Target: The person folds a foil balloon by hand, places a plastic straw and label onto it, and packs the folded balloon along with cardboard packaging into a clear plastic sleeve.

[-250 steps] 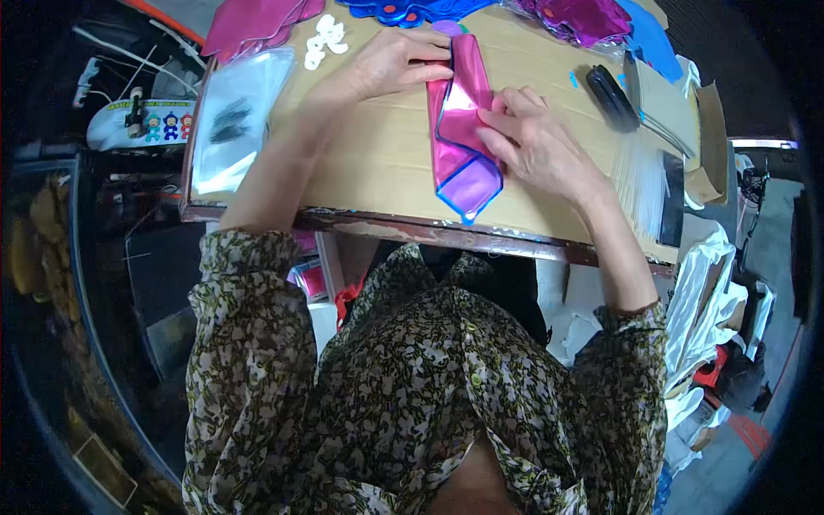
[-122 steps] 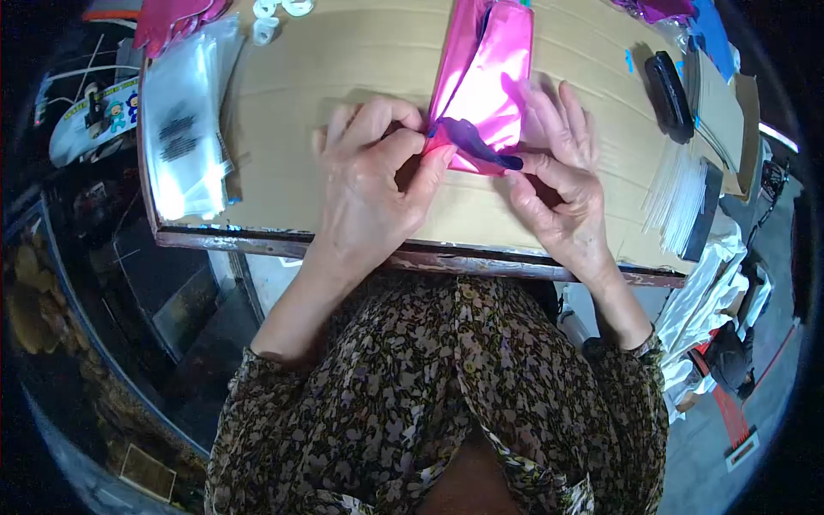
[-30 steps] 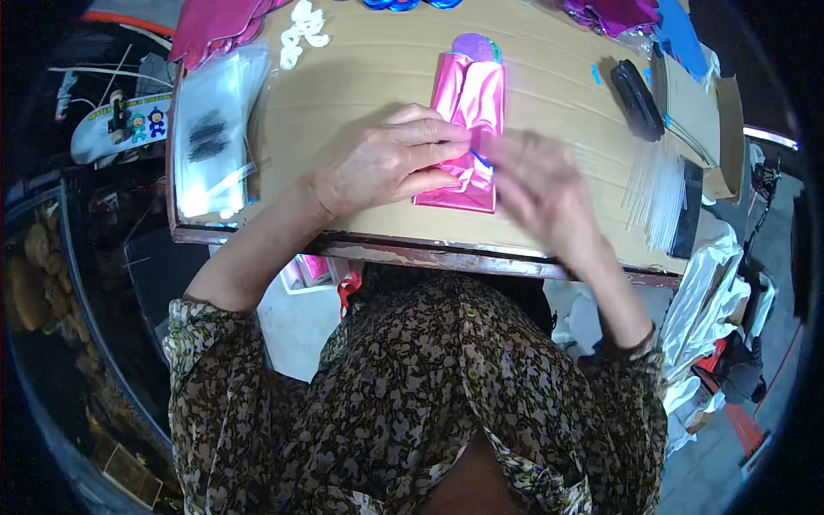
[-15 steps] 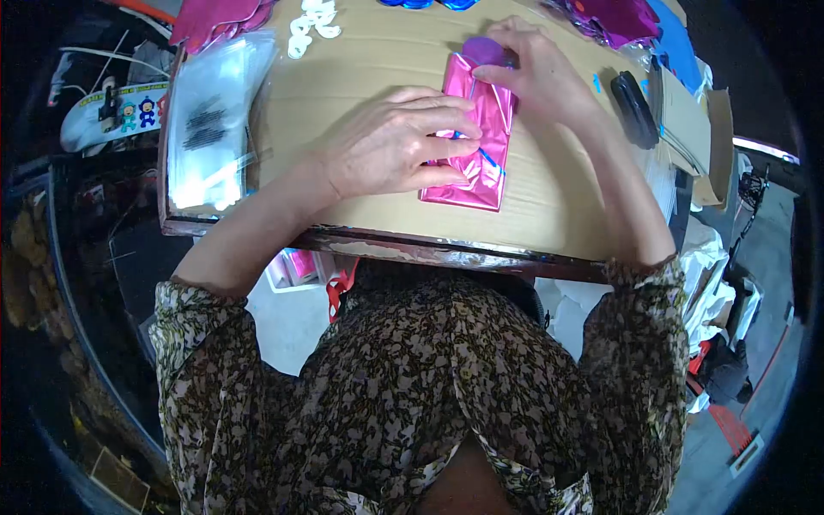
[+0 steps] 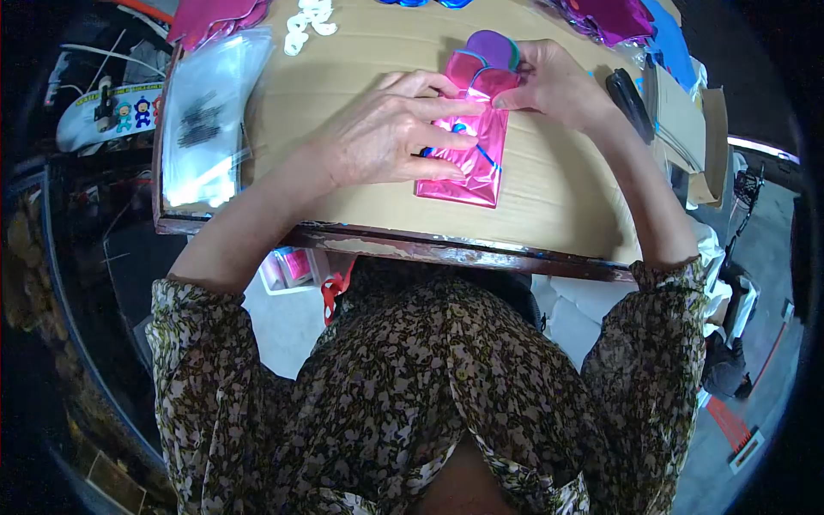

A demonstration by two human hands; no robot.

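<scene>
A folded pink foil balloon (image 5: 476, 172) with blue markings and a rounded purple end (image 5: 489, 47) lies on the cardboard-covered table. My left hand (image 5: 399, 129) rests over its left side, fingers apart and pressing lightly on the foil. At the upper right edge, my right hand (image 5: 554, 90) pinches the foil just below the purple end between thumb and fingers. Part of the foil's left edge is hidden under my left fingers.
Clear plastic bags (image 5: 206, 129) lie stacked at the left of the cardboard surface (image 5: 326, 94). White curled pieces (image 5: 307, 24) and magenta foil (image 5: 215, 19) are at the back. A black object (image 5: 629, 103) and cardboard pieces (image 5: 681, 120) stand at the right.
My right hand has moved from above the purple end down to the foil's right edge. The purple end now spreads wider, with a folded pink flap visible beneath it. My left hand stays nearly in place.
</scene>
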